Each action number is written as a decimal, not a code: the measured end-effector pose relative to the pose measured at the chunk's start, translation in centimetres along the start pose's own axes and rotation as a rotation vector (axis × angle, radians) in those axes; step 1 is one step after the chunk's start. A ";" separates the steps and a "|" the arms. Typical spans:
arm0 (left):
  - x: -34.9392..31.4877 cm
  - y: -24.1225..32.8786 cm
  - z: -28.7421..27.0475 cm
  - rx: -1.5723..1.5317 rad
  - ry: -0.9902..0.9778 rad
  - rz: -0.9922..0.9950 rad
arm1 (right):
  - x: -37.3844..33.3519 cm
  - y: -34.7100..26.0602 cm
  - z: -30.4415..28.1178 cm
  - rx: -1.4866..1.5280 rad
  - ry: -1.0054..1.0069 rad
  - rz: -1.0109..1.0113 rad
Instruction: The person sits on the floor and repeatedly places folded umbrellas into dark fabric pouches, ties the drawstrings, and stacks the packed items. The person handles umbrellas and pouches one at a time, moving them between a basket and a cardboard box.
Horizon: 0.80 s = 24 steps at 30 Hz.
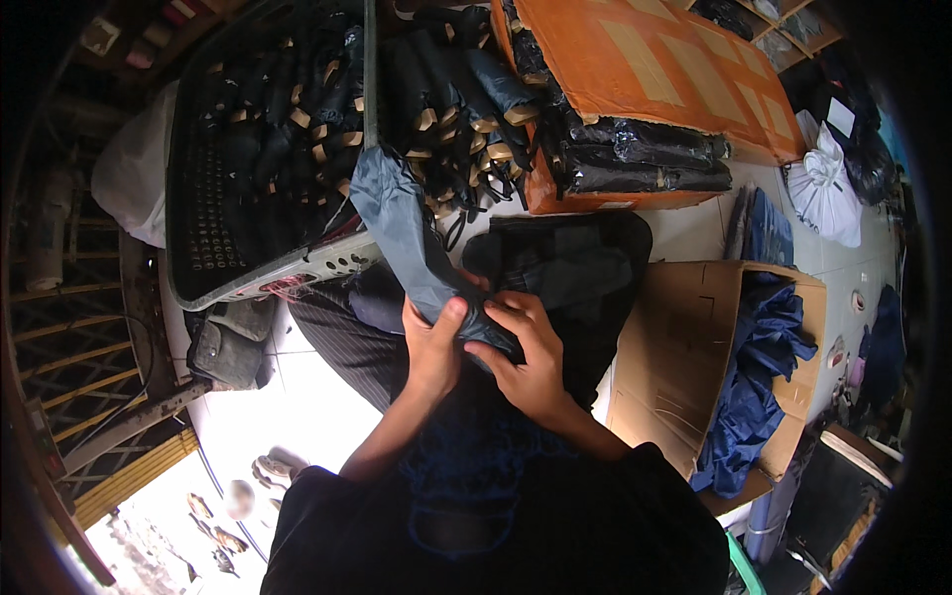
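Observation:
A long, narrow piece of grey-blue thin fabric (397, 218) stretches from my lap up to the rim of the dark plastic basket (268, 268). Its lower end is in both my hands. My left hand (433, 347) is closed around it with the thumb on top. My right hand (526, 342) pinches the near end between thumb and fingers. Whether anything is inside the fabric, I cannot tell. Past my hands, dark wrapped bundles with wooden ends (297, 119) fill the basket, and more such bundles (486, 109) lie heaped beside it.
An orange carton (645, 69) with black plastic-wrapped packs (645, 154) stands far right. Nearer on the right, an open cardboard box (669, 367) holds crumpled navy fabric (759, 387). A white tied sack (828, 188) sits beyond. Sandals (278, 468) lie on the floor lower left, below a metal lattice (89, 347).

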<state>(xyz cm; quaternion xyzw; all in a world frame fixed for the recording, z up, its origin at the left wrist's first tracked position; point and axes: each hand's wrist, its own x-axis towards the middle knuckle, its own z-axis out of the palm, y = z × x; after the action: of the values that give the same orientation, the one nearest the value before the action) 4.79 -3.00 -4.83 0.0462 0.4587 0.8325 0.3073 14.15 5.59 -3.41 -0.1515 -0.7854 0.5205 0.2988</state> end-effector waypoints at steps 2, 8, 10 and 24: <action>-0.3 -0.4 0.1 -0.012 -0.014 -0.006 | 0.0 0.0 -0.1 0.029 0.008 0.008; -1.1 -0.3 1.4 0.026 0.047 -0.066 | 0.1 0.2 0.0 0.069 0.037 0.008; -0.7 0.0 0.7 0.014 -0.013 -0.056 | 0.2 0.4 0.0 0.122 0.014 0.030; 2.5 2.0 0.4 0.185 -0.272 -0.069 | 2.9 0.9 -2.3 0.649 -0.411 0.707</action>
<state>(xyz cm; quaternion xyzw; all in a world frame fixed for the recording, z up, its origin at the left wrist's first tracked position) 2.02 -2.05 -3.53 0.1709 0.4889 0.7615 0.3897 13.26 9.18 -2.67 -0.2016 -0.5271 0.8252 -0.0240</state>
